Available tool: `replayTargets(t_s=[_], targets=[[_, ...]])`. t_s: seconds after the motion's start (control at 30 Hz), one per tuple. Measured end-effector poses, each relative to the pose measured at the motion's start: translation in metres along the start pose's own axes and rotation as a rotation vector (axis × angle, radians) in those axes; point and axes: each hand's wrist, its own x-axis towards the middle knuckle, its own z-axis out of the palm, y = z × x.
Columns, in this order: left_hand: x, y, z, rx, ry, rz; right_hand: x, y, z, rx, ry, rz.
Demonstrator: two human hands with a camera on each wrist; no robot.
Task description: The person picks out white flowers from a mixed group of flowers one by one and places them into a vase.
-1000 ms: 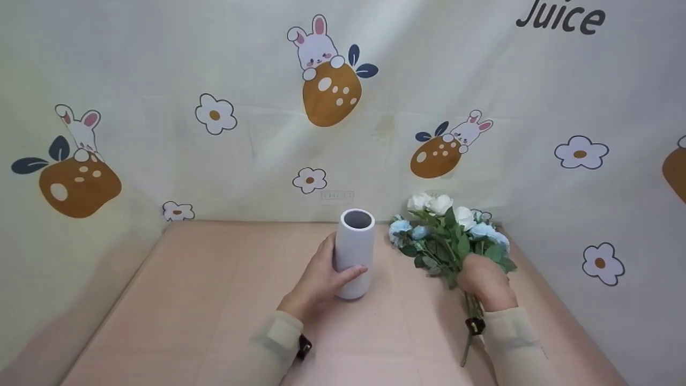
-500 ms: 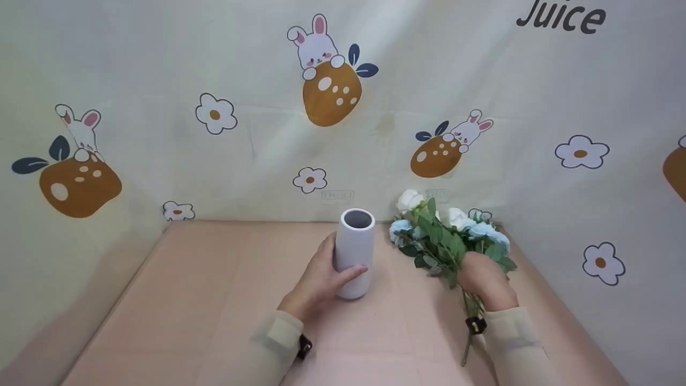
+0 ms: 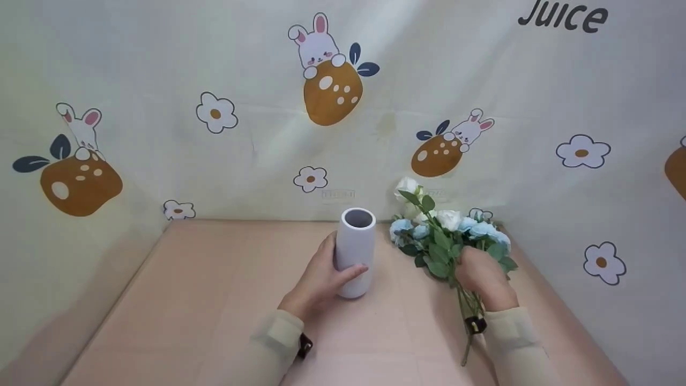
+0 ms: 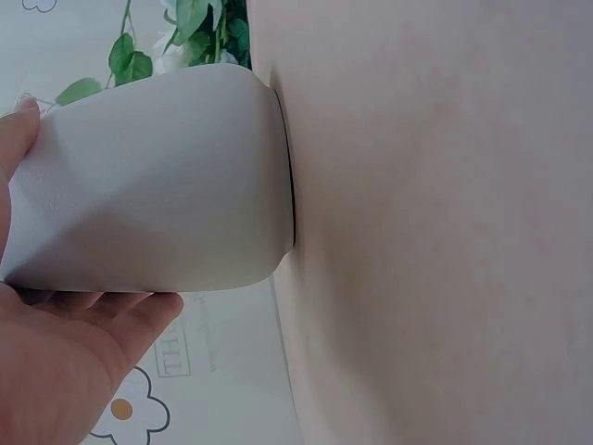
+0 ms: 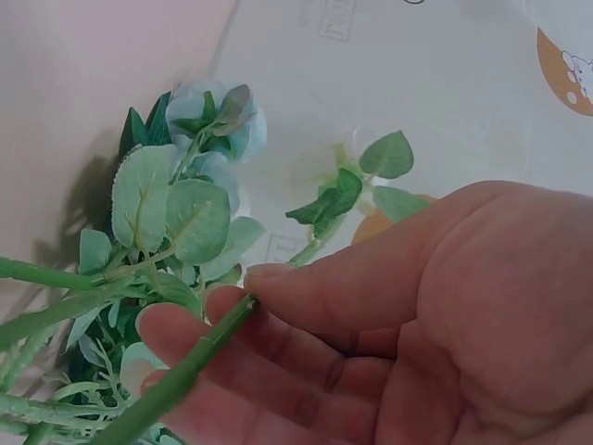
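My left hand [image 3: 320, 274] grips the side of a smooth white vase [image 3: 356, 252], which stands upright on the table, its round mouth facing up. The left wrist view shows the vase's base [image 4: 264, 176] right at the tabletop. To the right, my right hand [image 3: 485, 279] pinches a green flower stem [image 5: 185, 366] between thumb and fingers. That stem leads up to a white rose [image 3: 407, 187] with leaves, raised above the others. Beneath it lies a bunch of artificial flowers, with blue blooms [image 3: 485, 230] and another white rose [image 3: 449, 220] showing.
A pinkish cloth covers the table [image 3: 214, 300]. Behind it hangs a pale curtain [image 3: 257, 145] printed with rabbits, orange fruit and daisies. A black clip-like piece [image 3: 475, 325] overlaps the stems near the right cuff.
The white rose in my right hand has risen and shifted left, away from the rest of the bunch. My left hand and the vase have stayed in place.
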Motion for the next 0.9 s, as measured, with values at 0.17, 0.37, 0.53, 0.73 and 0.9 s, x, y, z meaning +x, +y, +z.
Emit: replayTargets(t_s=[0.17, 0.37, 0.53, 0.73, 0.9], targets=[[-0.0004, 0.001, 0.0001, 0.009, -0.001, -0.006, -0.0004, -0.0007, 0.0017, 0.032, 0.035, -0.006], [-0.0006, 0.0018, 0.0006, 0.006, -0.003, -0.031, 0.0003, -0.0022, 0.0029, 0.086, 0.048, 0.018], [-0.0005, 0.0034, 0.0007, 0.01, -0.004, -0.043, 0.0002, -0.003, 0.0032, 0.11, 0.063, 0.028], [-0.0011, 0.0034, 0.0007, 0.02, -0.006, -0.046, -0.0002, -0.0051, 0.0024, 0.117, 0.11, 0.014], [-0.0009, 0.0018, 0.0003, 0.012, -0.007, -0.011, -0.0003, -0.0066, 0.0031, 0.096, 0.149, 0.004]])
